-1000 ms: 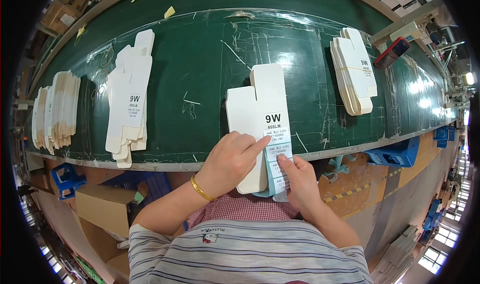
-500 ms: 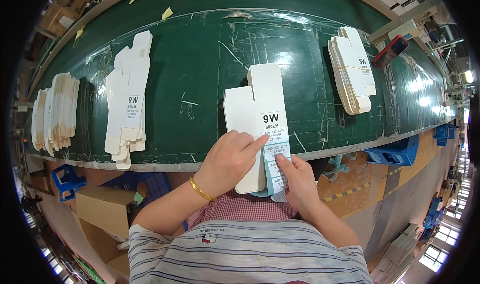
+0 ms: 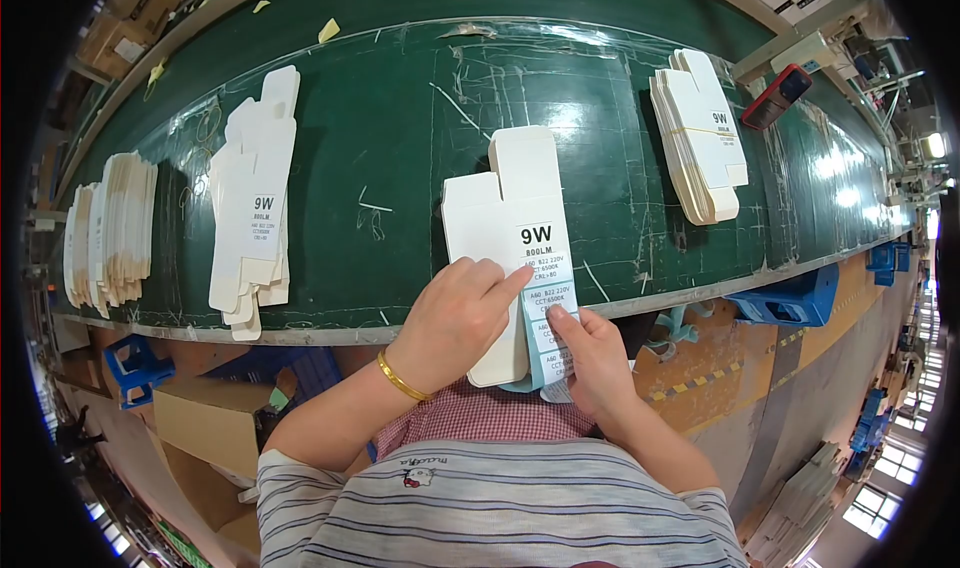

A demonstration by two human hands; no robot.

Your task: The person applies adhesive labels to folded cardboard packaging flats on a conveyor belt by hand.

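A flat white folded carton (image 3: pixel 518 193) marked 9W 800LM lies on the green table, its lower end over the front edge. My left hand (image 3: pixel 455 313) is closed over the carton's left side, index fingertip on the left edge of the top printed label (image 3: pixel 550 266); its thumb is hidden. My right hand (image 3: pixel 597 358) pinches a strip of labels on light-blue backing (image 3: pixel 550 340) between thumb and fingers. This strip lies over the carton's lower right part, directly below the top label, and its lower end curls at the carton's bottom.
Left of me lies a fanned pile of cartons (image 3: pixel 255 178), with more cartons standing in a row (image 3: pixel 125 218) farther left. At the right is a banded carton stack (image 3: pixel 695 143) beside a red-edged phone (image 3: pixel 778 98). Blue stools (image 3: pixel 790 303) and a cardboard box (image 3: pixel 205 418) are below the table (image 3: pixel 370 118).
The view has shifted slightly, so the table things appear a little to the left. Both hands keep nearly the same places on the label and strip.
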